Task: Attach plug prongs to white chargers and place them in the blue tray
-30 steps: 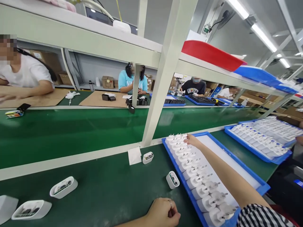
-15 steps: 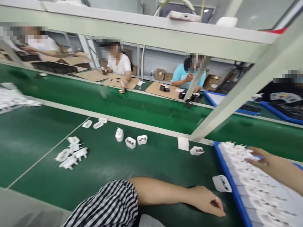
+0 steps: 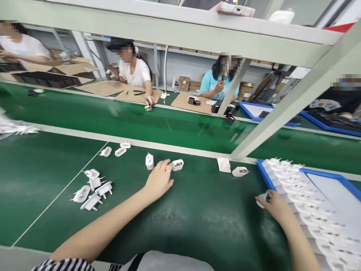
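My left hand [image 3: 159, 178] reaches out over the green mat, fingers curled down beside a white charger shell [image 3: 177, 165] and an upright white piece [image 3: 149, 161]. What lies under the fingers is hidden. My right hand [image 3: 276, 207] is closed on another white charger shell [image 3: 261, 197], just left of the blue tray [image 3: 263, 175]. That tray holds rows of white plug parts [image 3: 299, 188].
A loose shell [image 3: 240, 171] and a white slip [image 3: 224, 165] lie near the slanted frame post [image 3: 282, 109]. White plug caps [image 3: 93, 190] are heaped at left, with smaller pieces [image 3: 120, 150] beyond. Behind the green belt [image 3: 113, 116], several people work at cardboard mats.
The view has swung left and down. My left hand has left the mat's near edge and reached forward to the shells. My right hand has come off the tray onto the shell beside it.
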Available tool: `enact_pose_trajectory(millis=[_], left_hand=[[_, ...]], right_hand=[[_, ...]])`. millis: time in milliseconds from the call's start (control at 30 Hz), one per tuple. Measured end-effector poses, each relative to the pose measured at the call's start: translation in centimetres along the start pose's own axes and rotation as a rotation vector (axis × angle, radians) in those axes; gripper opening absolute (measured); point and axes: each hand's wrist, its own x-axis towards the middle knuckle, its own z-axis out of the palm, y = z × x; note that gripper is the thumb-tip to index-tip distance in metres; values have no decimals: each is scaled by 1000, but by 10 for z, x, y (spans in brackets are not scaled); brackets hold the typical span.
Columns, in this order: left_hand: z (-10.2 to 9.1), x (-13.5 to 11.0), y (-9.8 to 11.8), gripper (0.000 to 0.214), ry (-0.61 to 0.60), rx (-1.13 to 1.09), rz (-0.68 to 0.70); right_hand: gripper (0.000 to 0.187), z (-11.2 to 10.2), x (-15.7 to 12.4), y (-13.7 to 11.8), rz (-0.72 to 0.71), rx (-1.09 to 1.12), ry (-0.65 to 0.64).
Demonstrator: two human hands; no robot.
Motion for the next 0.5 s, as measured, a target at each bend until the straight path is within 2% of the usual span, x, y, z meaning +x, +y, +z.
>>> enact_pose_trajectory(millis=[100,167,300,433,500], left_hand=[[7,18,-7,53,-75,89,-56],[13,24,-6,52,-121,98,-60],[13,31,-4,49,-194,101,-95],[6,37,-5,40,-283,74,-118],[7,39,-4,42,-283,59,-125]], right_hand=[[58,2,1,-33,204,78,-78],[67,6,2,-48,239,197,-117],[77,15,6,-60,222,251,-128],[79,18,7,-64,145,142,-86],[80,19,7,-68,110,66,-38]])
